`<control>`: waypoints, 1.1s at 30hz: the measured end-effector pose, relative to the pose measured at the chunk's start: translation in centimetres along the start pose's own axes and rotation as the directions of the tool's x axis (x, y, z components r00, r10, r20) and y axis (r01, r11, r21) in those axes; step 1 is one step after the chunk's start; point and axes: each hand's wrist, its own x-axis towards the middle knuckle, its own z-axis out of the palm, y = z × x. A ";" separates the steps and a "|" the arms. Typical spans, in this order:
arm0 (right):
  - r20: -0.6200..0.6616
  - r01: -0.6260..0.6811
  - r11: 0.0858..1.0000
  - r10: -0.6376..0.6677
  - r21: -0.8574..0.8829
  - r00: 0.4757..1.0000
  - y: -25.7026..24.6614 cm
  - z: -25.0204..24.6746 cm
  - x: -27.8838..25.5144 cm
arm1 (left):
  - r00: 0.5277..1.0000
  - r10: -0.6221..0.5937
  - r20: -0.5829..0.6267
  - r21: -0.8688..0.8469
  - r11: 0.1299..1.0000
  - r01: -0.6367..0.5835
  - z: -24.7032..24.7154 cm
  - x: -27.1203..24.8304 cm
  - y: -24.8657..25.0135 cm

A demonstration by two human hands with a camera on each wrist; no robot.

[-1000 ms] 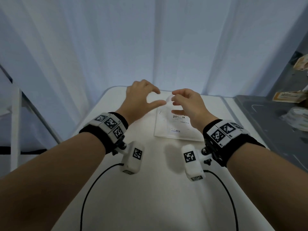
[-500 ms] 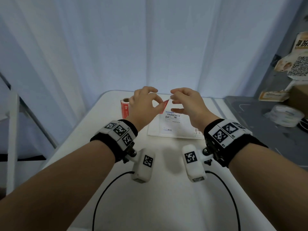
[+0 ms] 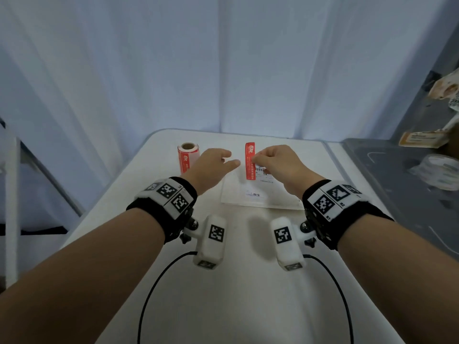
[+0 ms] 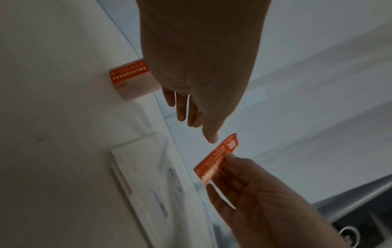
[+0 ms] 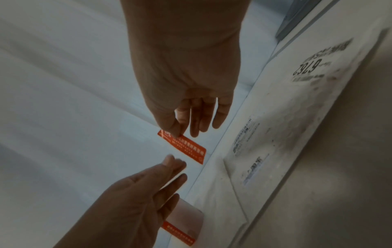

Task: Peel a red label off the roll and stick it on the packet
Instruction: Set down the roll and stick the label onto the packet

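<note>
A red label (image 3: 250, 161) hangs upright over the far end of the white packet (image 3: 260, 194), which lies flat on the white table (image 3: 223, 294). My right hand (image 3: 253, 159) pinches the label's right edge between thumb and forefinger; the right wrist view shows the pinch on the label (image 5: 184, 147). My left hand (image 3: 232, 158) hovers just left of the label with relaxed fingers, holding nothing. The roll of red labels (image 3: 188, 157) stands behind my left hand. In the left wrist view, the label (image 4: 216, 162) sits between both hands, with the roll (image 4: 131, 78) and the packet (image 4: 144, 176) on the table.
White curtains close off the back and left. A grey table (image 3: 397, 194) adjoins on the right, carrying a tape roll (image 3: 439, 172) and a box (image 3: 419, 140). Black cables (image 3: 159, 281) loop across the near table. A metal frame (image 3: 12, 194) stands at the left.
Half a second ago both hands held the label. My left hand has let go and opened; my right hand holds the label alone, upright over the packet.
</note>
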 end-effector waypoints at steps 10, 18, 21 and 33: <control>0.039 -0.315 0.945 0.313 0.082 0.949 2.2 -0.8 2.9 | 0.901 -0.129 0.414 0.596 0.786 -0.161 1.4 3.8 -3.5; 0.175 -0.413 0.910 0.401 0.036 0.899 2.1 0.9 2.1 | 0.927 -0.063 0.370 0.612 0.767 -0.192 2.3 2.3 -3.7; 0.162 -0.418 0.909 0.412 0.002 0.897 2.1 1.4 2.2 | 0.931 -0.073 0.358 0.610 0.773 -0.175 2.4 2.0 -3.7; 0.114 -0.451 0.885 0.462 -0.114 0.879 2.4 2.3 3.6 | 0.929 -0.084 0.361 0.526 0.841 -0.128 1.9 2.5 -3.8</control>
